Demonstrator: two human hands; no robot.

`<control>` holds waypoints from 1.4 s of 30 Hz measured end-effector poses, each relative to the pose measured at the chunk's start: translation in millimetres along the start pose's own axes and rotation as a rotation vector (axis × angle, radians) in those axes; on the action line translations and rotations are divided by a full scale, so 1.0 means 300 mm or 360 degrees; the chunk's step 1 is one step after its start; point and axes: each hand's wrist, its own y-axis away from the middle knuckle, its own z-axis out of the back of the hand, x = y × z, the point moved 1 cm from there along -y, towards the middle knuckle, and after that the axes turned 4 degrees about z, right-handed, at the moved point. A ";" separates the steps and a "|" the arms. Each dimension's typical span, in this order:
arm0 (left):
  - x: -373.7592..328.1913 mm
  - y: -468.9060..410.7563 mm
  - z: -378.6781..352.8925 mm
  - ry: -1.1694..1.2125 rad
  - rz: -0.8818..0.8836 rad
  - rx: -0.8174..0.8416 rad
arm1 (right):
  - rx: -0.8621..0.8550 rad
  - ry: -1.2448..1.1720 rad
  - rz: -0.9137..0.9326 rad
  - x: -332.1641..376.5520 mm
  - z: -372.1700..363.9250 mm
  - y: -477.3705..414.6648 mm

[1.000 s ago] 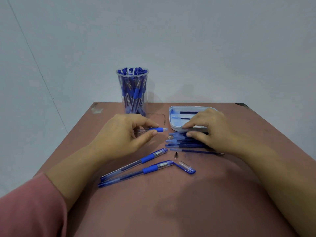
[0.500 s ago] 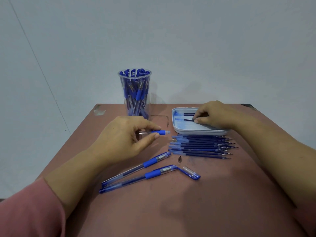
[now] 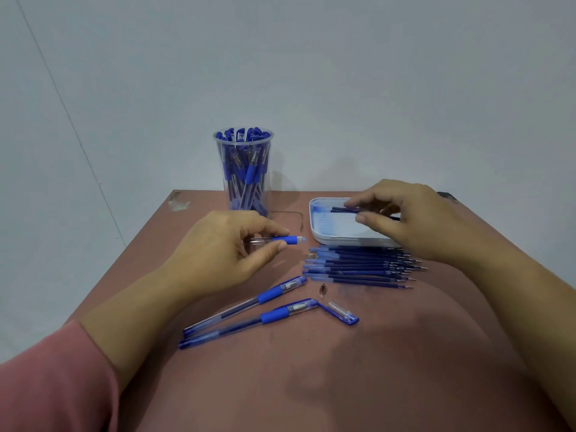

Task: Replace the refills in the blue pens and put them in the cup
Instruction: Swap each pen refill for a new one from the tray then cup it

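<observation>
Left hand pinches pen barrel; right hand pinches refill in tray, far edge of desk. Refill likely light, flexible: hold mid-shaft.

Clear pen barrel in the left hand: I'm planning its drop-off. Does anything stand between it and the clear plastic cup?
Nothing visible does. The left hand pinches the clear pen barrel with blue grip just in front of the clear plastic cup; only bare brown table lies between. The white tray sits off to the right.
</observation>
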 end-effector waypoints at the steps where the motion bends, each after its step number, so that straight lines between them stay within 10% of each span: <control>1: 0.000 0.001 -0.001 0.0007 0.0003 -0.0006 | 0.0005 -0.0007 0.0021 0.023 0.003 0.029; 42: -0.030 0.004 0.000 0.0040 -0.0030 0.0016 | -0.0004 -0.0058 0.0315 -0.022 -0.089 0.068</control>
